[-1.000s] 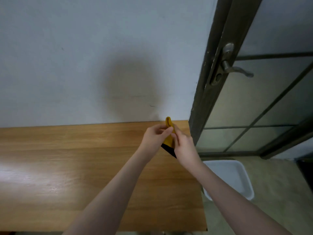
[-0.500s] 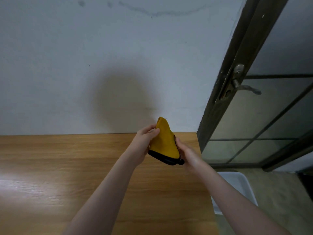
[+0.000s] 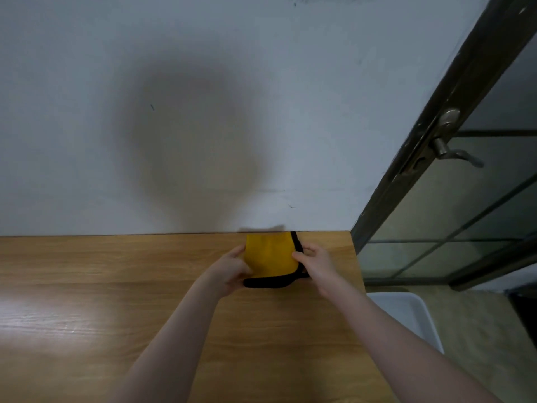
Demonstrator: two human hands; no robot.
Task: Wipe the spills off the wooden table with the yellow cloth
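A yellow cloth point(image 3: 268, 254) with a black hem is spread between both hands above the far right part of the wooden table point(image 3: 101, 286). My left hand point(image 3: 229, 271) pinches its left edge. My right hand point(image 3: 316, 266) pinches its right edge by the black hem. The cloth is folded into a small square. I see no plain spill on the wood; only a bright glare patch lies at the left.
A grey wall point(image 3: 203, 112) stands right behind the table. A dark-framed glass door point(image 3: 453, 181) with a metal handle point(image 3: 456, 152) is at the right. A white tub point(image 3: 406, 315) sits on the floor beside the table's right edge.
The cloth went from a bunched wad between my fingers to a flat square stretched between both hands. The hands moved apart. The camera tilted upward.
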